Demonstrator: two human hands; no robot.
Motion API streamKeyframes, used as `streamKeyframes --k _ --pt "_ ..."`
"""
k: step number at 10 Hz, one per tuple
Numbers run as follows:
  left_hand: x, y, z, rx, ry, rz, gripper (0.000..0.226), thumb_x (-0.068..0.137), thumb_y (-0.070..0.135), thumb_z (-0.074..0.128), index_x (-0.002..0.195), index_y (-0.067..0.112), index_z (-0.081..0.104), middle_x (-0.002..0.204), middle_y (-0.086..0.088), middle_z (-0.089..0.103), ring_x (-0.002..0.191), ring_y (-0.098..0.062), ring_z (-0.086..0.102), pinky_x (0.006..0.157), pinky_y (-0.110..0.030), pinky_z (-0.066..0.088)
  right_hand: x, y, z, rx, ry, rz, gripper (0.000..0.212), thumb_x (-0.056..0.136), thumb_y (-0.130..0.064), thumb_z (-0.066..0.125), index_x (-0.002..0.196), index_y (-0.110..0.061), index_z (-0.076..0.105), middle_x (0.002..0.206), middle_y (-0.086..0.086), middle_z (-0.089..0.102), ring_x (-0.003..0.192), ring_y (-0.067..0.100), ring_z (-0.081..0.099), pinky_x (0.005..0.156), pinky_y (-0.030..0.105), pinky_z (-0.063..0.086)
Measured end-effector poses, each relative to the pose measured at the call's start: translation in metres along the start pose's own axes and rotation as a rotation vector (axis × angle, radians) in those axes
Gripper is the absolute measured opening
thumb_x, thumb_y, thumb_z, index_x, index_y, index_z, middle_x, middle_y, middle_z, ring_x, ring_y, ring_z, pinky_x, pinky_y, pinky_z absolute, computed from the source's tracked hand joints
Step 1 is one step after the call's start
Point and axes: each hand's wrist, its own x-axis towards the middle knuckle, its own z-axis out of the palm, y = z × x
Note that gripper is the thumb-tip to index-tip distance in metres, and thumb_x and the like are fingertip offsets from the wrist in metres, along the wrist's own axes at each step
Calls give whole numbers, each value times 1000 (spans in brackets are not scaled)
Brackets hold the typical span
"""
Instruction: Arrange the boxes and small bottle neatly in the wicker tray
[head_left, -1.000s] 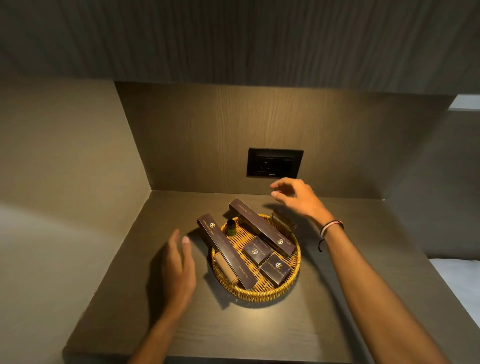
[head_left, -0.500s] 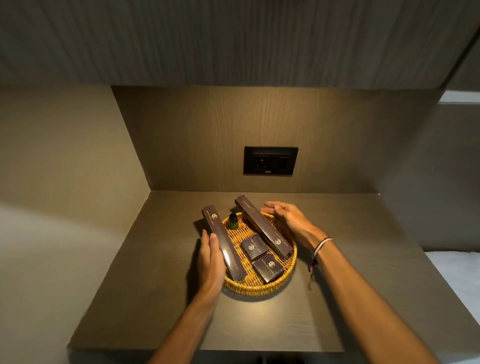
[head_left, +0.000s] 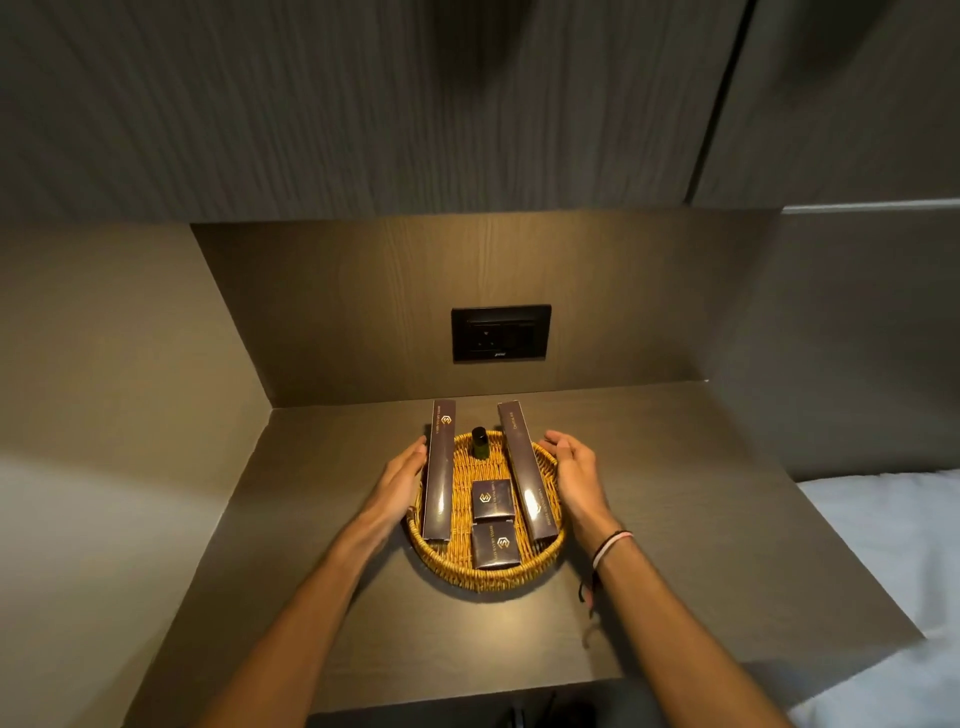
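A round wicker tray sits mid-shelf. Two long dark boxes lie in it, nearly parallel: the left long box and the right long box, both sticking out past the tray's far rim. Between them are two small square boxes, one behind the other, and a small dark bottle upright at the far side. My left hand lies flat against the tray's left side beside the left long box. My right hand rests against the right rim, fingers straight. Neither hand grips anything.
The tray stands on a dark wooden shelf in a recessed niche with walls left and behind. A black wall socket is set in the back panel. A cabinet overhangs above. White bedding lies to the right.
The tray and its boxes have turned so the long boxes now run straight away from me. Both hands closed in on the tray's sides; the camera view shifted lower.
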Motion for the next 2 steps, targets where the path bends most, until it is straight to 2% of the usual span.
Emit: streamKeyframes --k 1,2 --pt "-3 0 0 64 19 7 53 102 41 26 151 21 25 162 -7 24 147 -23 25 120 -46 18 -4 -5 -3 -9 -27 9 39 107 -30 34 140 -15 50 141 10 57 126 23 55 112 43 43" --pt "-17 7 1 348 230 110 70 95 61 23 154 25 13 164 -5 16 149 -26 18 119 -48 14 -17 -22 -13 -262 -1 -118 55 101 -49 39 149 -22 37 154 11 43 137 26 43 113 46 36"
